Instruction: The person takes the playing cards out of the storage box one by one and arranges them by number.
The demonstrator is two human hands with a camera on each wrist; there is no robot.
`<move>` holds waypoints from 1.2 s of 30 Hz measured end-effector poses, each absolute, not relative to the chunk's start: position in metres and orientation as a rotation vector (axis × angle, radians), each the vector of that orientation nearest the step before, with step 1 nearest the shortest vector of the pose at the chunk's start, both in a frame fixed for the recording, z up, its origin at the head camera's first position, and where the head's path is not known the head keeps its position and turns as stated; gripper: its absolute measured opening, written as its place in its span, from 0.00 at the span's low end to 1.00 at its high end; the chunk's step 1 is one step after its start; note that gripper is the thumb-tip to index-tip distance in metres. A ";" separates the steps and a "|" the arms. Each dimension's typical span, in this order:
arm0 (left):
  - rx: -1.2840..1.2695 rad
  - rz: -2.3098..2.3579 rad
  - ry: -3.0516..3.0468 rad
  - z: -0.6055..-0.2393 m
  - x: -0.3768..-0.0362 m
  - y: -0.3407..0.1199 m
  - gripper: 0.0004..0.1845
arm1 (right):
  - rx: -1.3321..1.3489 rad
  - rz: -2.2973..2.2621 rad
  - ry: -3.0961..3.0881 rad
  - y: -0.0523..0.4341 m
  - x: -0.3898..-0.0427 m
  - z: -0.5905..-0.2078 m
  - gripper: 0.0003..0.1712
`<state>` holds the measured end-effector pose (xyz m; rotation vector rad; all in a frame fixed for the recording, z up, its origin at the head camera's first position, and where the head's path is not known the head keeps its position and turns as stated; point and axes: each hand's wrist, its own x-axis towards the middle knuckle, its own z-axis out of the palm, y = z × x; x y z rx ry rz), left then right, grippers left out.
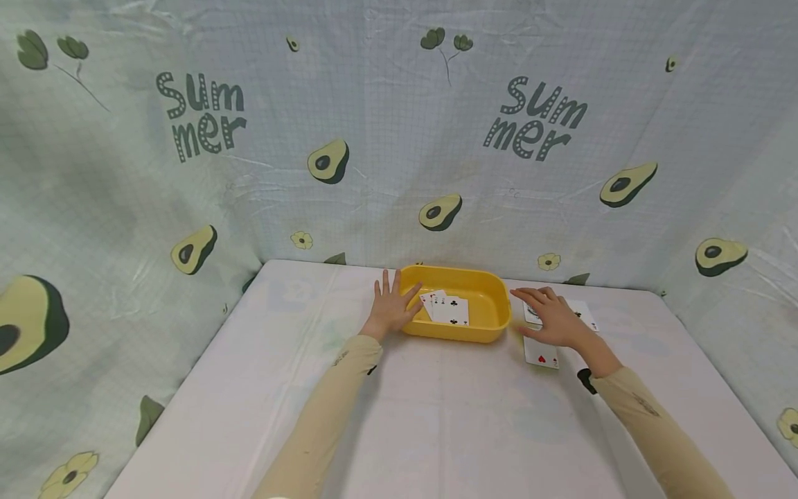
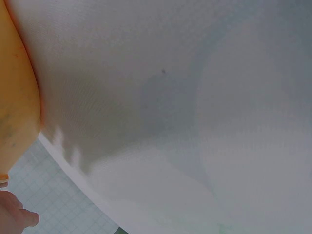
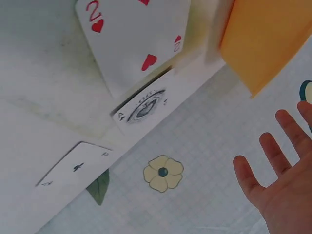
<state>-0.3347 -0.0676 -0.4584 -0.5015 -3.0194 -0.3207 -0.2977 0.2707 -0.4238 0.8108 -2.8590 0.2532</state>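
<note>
A yellow plastic basin point(image 1: 445, 333) stands near the back of the table with a few fanned playing cards point(image 1: 458, 313) inside, among them a clubs card face up. My left hand point(image 1: 389, 308) lies spread at the basin's left end, thumb reaching over the rim. To the right of the basin, my right hand point(image 1: 551, 319) hovers with fingers extended and nothing in its grasp. Around and below it lie three loose face-up cards: a two of hearts point(image 3: 131, 44), an ace of spades point(image 3: 148, 106) and an ace of clubs point(image 3: 75, 163).
A white cloth covers the table point(image 1: 399, 430). Behind and on both sides hangs a pale curtain point(image 1: 386, 90) printed with avocados, flowers and the word "summer". Its back panel drops close behind the basin. A dark band point(image 1: 587, 380) sits on the right wrist.
</note>
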 end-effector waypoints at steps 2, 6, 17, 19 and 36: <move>-0.500 -0.317 -3.024 -0.458 -0.335 -0.067 0.27 | 0.841 0.262 -2.845 0.265 -0.300 -0.422 0.40; -0.494 -0.305 -3.028 -0.460 -0.336 -0.066 0.27 | 0.869 0.259 -2.844 0.253 -0.305 -0.420 0.39; -0.483 -0.273 -3.030 -0.460 -0.333 -0.065 0.28 | 0.849 0.304 -2.891 0.221 -0.323 -0.421 0.36; -0.481 -0.268 -3.034 -0.459 -0.333 -0.066 0.28 | 0.867 0.310 -2.888 0.215 -0.327 -0.421 0.35; -0.503 -0.305 -3.024 -0.455 -0.334 -0.067 0.27 | 0.922 0.275 -3.023 0.174 -0.350 -0.431 0.36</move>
